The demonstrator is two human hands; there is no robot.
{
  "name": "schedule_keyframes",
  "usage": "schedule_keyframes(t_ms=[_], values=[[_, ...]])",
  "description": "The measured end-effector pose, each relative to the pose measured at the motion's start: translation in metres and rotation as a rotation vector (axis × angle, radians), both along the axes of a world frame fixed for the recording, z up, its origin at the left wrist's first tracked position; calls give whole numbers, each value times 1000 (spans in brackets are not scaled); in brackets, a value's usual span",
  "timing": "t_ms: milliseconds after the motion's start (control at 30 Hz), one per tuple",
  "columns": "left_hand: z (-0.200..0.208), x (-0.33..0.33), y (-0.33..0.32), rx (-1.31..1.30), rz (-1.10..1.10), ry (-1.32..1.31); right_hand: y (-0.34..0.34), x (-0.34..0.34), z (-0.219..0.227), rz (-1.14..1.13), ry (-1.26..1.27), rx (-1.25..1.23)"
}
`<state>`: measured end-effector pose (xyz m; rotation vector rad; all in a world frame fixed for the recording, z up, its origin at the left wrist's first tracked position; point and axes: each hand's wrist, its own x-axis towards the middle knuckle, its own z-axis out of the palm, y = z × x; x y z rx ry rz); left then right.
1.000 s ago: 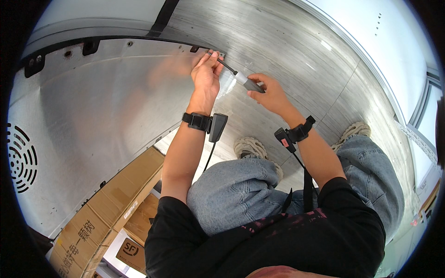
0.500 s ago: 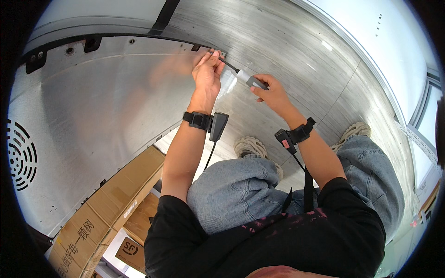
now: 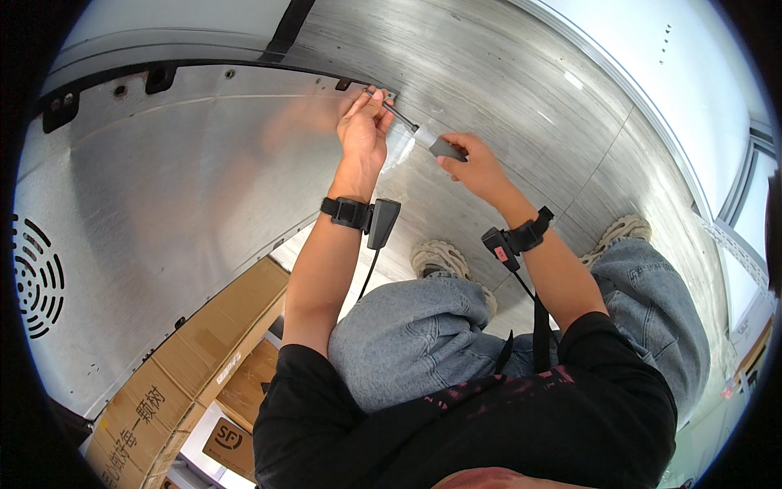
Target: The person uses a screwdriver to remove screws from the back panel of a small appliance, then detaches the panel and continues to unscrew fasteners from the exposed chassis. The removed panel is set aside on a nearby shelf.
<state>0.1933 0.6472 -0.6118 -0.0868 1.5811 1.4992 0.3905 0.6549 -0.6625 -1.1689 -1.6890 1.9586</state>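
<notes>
A screwdriver [image 3: 428, 137] with a grey handle and a thin dark shaft slants across the far corner of a large silver metal panel [image 3: 204, 179]. My right hand [image 3: 472, 167] is closed around the handle, thumb on the near side. At the panel's corner, my left hand [image 3: 364, 134] pinches the front of the shaft between thumb and fingers. Those fingers cover the tip, so whatever it meets is hidden. A small bracket-like piece [image 3: 392, 95] shows at the corner just beyond the fingertips.
Flattened and open cardboard boxes [image 3: 175, 359] lie under the panel's near edge. Grey wood-look flooring [image 3: 505, 73] spreads to the right, bounded by a white wall base [image 3: 652, 90]. My shoes [image 3: 440, 257] stand close by. Each wrist carries a strapped device [image 3: 383, 224] with a cable.
The screwdriver handle and my right hand have shifted slightly left and turned a little. My left hand stays at the panel corner.
</notes>
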Motion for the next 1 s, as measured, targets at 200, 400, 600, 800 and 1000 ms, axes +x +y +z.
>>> schedule_keyframes(t_ms=[200,400,600,800,1000], values=[[-2,-2,-4,20,53,-20,13,1,42,52,-10,-384],[0,-1,-1,-1,19,-20,7,0,18,-83,106,-441],[0,-1,-2,21,42,-22,1,-2,4,8,-16,126],[-2,-3,-2,18,41,-23,13,2,34,25,35,-416],[-1,-2,0,-7,61,-11,9,0,34,-7,4,-131]])
